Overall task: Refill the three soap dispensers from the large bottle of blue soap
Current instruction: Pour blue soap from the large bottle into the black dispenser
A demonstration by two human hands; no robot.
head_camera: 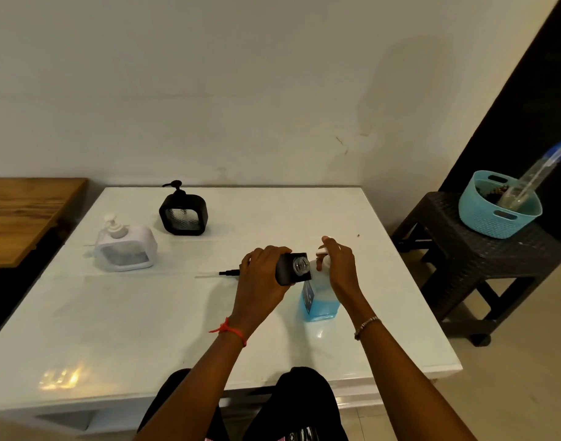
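My left hand (pixel 262 275) grips a black dispenser (pixel 292 269) with its pump off, tilted so its clear threaded neck faces me. It is held against the top of the large bottle of blue soap (pixel 317 297), which stands on the white table (pixel 177 329). My right hand (pixel 339 268) rests over that bottle's white pump head (pixel 323 250). The removed black pump (pixel 229 273) with its clear tube lies on the table left of my left hand. A white dispenser (pixel 125 248) and a second black dispenser (pixel 183 211) stand at the far left with their pumps on.
A dark wicker side table (pixel 483 259) at the right carries a teal basket (pixel 495 208) with a long brush sticking out. A wooden table (pixel 21 211) sits at the left. The wall runs behind the table's far edge. My knees are under the near edge.
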